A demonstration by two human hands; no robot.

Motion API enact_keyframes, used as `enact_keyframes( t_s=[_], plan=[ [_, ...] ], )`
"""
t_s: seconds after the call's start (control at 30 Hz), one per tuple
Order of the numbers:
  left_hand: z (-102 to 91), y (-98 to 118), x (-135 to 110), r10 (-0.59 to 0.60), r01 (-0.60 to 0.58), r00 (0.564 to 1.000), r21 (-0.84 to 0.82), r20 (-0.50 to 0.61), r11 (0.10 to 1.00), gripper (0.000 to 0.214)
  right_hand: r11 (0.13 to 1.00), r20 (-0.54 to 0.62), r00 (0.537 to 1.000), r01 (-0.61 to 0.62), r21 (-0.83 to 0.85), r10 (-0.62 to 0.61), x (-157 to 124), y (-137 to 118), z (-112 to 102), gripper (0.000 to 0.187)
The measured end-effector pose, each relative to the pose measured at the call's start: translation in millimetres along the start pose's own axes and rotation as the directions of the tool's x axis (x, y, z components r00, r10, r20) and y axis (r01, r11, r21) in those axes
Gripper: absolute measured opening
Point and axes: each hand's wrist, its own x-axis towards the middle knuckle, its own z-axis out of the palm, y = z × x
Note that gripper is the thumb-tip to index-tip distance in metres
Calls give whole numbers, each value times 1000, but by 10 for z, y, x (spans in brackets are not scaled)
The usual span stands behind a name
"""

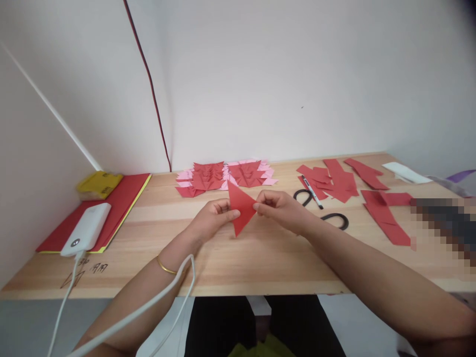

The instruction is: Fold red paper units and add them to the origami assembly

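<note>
A piece of red paper [242,206], folded into a triangle, is held up over the middle of the table between both hands. My left hand [215,217] pinches its left edge, thumb on the near face. At the right corner, my right hand [273,206] grips the paper between thumb and fingers. Behind the hands sit two rows of folded red and pink paper pieces [208,176]. Just right of my right hand lie scissors with black handles [303,197], their blades hidden under my hand and forearm.
Red paper scraps [340,186] and a pen [313,192] lie at the right. On the left, a white power bank [87,228] with a cable rests on red sheets [126,208], beside a yellow packet [99,185]. The white cable [148,302] crosses my left forearm.
</note>
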Motion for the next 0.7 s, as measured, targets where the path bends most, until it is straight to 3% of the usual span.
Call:
enact_keyframes(
  t_s=[0.13, 0.37, 0.57, 0.7],
  plan=[
    [-2, -52, 45, 41, -55, 987, -92, -156, 994, 20, 1000, 163, 987, 14, 21, -17, -2, 48, 53, 26],
    [15, -91, 46, 18, -26, 984, -45, -180, 999, 18, 993, 86, 993, 83, -84, -76, 20, 52, 131, 26],
    [-11, -46, 63, 122, -144, 952, -61, -281, 988, 14, 995, 98, 994, 48, -87, -39, 32, 64, 107, 25],
    [-24, -45, 77, 154, -178, 944, -58, -293, 982, 14, 998, 130, 992, 15, -61, -7, 23, 57, 86, 26]
  ],
)
